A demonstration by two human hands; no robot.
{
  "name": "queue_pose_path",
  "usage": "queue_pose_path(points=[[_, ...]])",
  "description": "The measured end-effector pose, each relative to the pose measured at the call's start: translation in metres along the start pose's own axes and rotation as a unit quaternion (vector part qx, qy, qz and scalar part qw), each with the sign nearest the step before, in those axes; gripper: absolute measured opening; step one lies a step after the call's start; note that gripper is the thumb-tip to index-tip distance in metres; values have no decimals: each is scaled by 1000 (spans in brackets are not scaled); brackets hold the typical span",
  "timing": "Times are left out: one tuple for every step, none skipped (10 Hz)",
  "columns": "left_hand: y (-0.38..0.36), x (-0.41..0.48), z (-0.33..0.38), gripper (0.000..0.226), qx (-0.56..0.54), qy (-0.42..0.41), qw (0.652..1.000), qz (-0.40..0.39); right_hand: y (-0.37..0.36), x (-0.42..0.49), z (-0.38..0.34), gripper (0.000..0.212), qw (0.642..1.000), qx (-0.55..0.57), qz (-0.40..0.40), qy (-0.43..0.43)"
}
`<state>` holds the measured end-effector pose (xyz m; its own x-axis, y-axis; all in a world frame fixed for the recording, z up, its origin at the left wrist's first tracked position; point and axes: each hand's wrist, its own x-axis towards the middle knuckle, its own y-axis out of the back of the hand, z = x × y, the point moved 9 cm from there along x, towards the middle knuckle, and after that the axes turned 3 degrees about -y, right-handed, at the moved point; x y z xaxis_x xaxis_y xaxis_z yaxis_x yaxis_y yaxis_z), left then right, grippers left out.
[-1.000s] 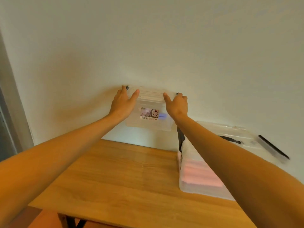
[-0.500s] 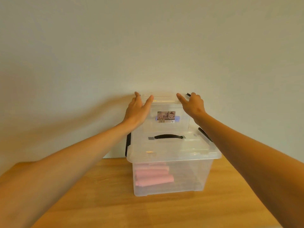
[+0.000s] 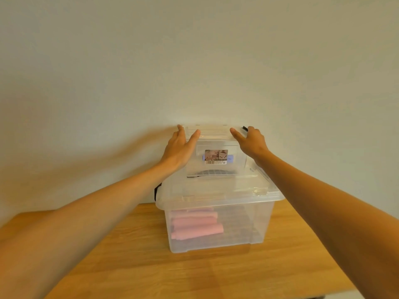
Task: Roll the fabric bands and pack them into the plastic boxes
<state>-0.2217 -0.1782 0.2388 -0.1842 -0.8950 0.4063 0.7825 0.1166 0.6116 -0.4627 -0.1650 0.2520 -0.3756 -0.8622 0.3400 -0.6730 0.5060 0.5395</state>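
Note:
A small clear plastic box (image 3: 216,143) with a paper label sits high against the wall, on top of the lid (image 3: 218,192) of a larger clear plastic box (image 3: 241,225). My left hand (image 3: 179,149) grips the small box's left end, thumb on the front rim. At the right end, beside a black latch, my right hand (image 3: 251,141) holds it the same way. Several rolled pink fabric bands (image 3: 196,227) lie stacked in the left half of the larger box. I cannot see what the small box contains.
The larger box stands on a wooden table (image 3: 194,275) pushed against a plain pale wall (image 3: 194,61). A black latch (image 3: 157,192) sticks out at its left end. Bare tabletop lies in front of it and to both sides.
Both hands carried the small box rightwards from beside the big box to above it, then lowered it onto the lid, covering the black handle.

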Motion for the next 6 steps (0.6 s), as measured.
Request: queue_pose_path(points=[[0,4,-4,85,13,-1,1000,-9,-4,5,-1,76,1000,-1,-7,3],[-1,4,-7,82,24,-4,1000,-15,-6,7,0,75,1000,-9,-6,0],[0,3,-7,80,28,-12,1000,3,-3,11,-1,73,1000,-21,17,2],[4,4,-7,78,43,-16,999,19,-2,8,-4,74,999,-25,26,3],[6,5,-10,76,69,-16,997,26,-2,8,-5,77,1000,-22,20,3],[15,5,-5,73,94,-21,994,45,0,5,-10,85,999,-41,24,4]])
